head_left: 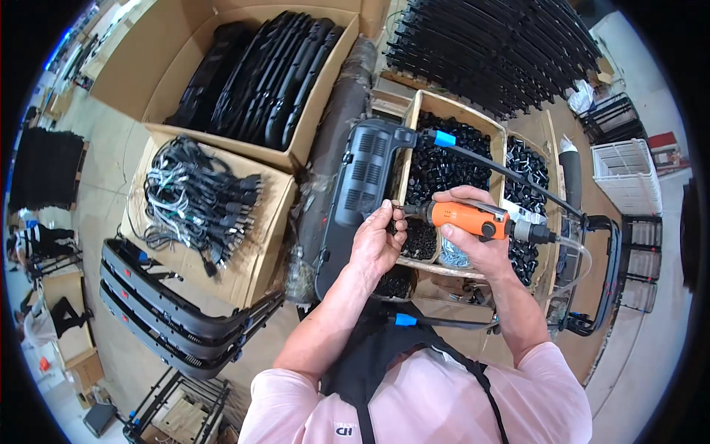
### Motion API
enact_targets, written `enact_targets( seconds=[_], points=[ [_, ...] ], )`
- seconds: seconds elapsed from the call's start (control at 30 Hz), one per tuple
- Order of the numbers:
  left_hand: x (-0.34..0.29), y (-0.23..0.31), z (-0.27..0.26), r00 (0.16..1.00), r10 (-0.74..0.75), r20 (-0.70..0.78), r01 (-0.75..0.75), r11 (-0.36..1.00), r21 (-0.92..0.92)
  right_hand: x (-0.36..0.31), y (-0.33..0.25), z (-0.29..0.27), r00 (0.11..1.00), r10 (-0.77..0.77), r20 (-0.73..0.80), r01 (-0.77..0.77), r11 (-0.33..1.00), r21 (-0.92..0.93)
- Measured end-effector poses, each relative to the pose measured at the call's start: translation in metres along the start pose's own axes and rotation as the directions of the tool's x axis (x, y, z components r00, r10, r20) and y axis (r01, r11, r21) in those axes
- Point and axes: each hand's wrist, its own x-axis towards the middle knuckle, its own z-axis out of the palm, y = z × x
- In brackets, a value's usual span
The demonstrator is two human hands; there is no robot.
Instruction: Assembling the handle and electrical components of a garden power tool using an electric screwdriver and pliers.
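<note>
an orange power driver (467, 217) is held level in front of the worker's chest, its long axis running left to right, the narrow dark tip pointing to the worker's left, and the rear end, with a clear hose (586, 259), to the right. the right hand (482, 250) is wrapped round the orange body, thumb on the near side, fingers over the far side. the left hand (379, 240) has its fingers curled in at the tip; i cannot tell whether they pinch it or some small part. beside that hand lies a black moulded panel (367, 174), with a dark bar (510, 176) running off to the right, blue wrap near its left end. beneath the driver, a wooden bin (462, 109) holds many small black pieces. farther left, grey and black cables (200, 196) are heaped on cardboard, and beyond them a carton (168, 83) holds upright black panels (266, 81).
</note>
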Motion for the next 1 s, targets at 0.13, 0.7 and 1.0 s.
enact_targets(
  seconds=[0.13,0.7,1.0],
  points=[
    [0.036,-0.01,0.03,1.0,-0.011,-0.016,0.012,0.998,0.064,0.025,-0.003,-0.044,1.0,0.008,0.018,-0.007,0.999,-0.033],
    [0.127,-0.021,0.049,0.997,0.052,-0.063,-0.034,0.967,0.251,0.172,0.033,-0.091,0.996,-0.012,-0.086,-0.004,0.983,-0.183],
    [0.153,-0.014,0.029,0.999,0.036,0.009,-0.037,0.969,0.243,0.189,0.058,-0.083,0.998,0.055,-0.014,-0.057,0.959,-0.278]
  ],
)
